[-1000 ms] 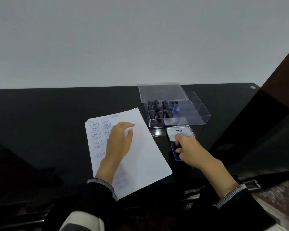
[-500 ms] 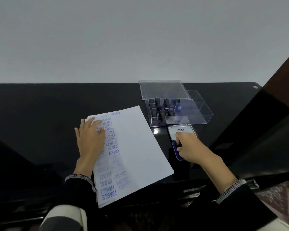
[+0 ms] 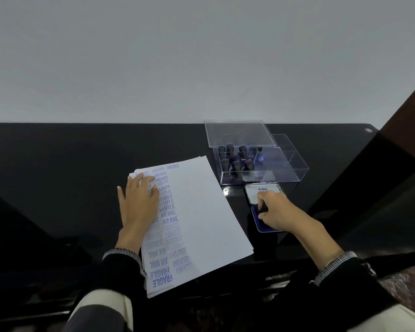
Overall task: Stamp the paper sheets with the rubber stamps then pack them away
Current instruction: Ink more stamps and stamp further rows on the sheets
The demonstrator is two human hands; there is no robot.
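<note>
At the left of centre, my left hand (image 3: 138, 207) lies flat on the paper sheets (image 3: 201, 219), fingers (image 3: 144, 182) straight and spread over the upper left corner of the stack, pressing it to the dark surface (image 3: 58, 176). The top sheet carries blue stamped words down its left side: AMENDED, SAMPLE, AIR MAIL, FRAGILE. Its right half is blank.

Further right, in the upper right of centre, the clear case (image 3: 283, 173) stands open, its lid (image 3: 237, 133) lying behind it, with black rubber stamps (image 3: 235, 164) upright in the left part. Just below the case sits the ink pad (image 3: 261, 224), its labelled cover (image 3: 254, 191) folded back. My right hand (image 3: 280, 212) is on the pad, fingers curled round a small dark stamp (image 3: 262, 208) that I press into the blue ink.

I judge this the inking step, with stamping only partly done. Next I need to lift the stamp straight up, carry it left over the blank part of the sheet and set it down squarely while my left hand holds the stack.
</note>
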